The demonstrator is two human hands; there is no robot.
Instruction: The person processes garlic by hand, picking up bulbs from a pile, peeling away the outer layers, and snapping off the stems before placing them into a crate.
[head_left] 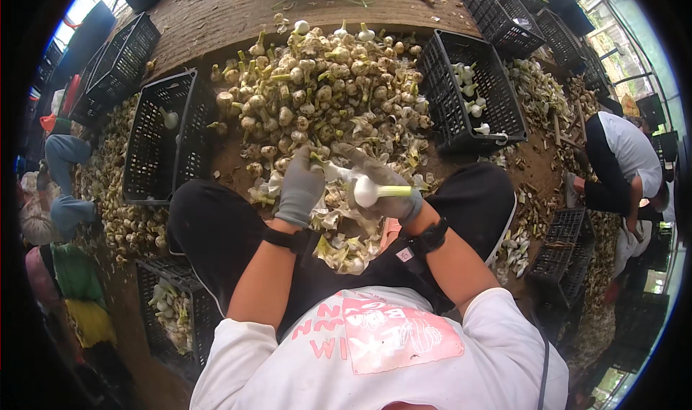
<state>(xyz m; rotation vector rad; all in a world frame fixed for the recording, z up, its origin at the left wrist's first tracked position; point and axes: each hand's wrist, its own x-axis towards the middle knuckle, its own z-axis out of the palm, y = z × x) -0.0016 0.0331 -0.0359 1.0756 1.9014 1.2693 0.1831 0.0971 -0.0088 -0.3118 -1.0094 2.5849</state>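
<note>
My right hand (395, 202), in a grey glove, is closed around a clean white garlic bulb (366, 192). The bulb's pale green stem sticks out to the right. Facing it, my gloved left hand (299, 190) pinches a whitish-green strip of garlic peel (330, 170) that stretches across toward the right hand's fingers. Both hands are above my lap, just short of a large heap of unpeeled garlic bulbs (324, 86). Loose peelings (346, 251) lie below them between my legs.
A black crate (472, 86) at the right of the heap holds several white bulbs. Another black crate (162, 140) at the left has one bulb visible. At lower left, a crate (191, 287) contains stemmed garlic. People sit working on both sides, one in white (627, 150) at right.
</note>
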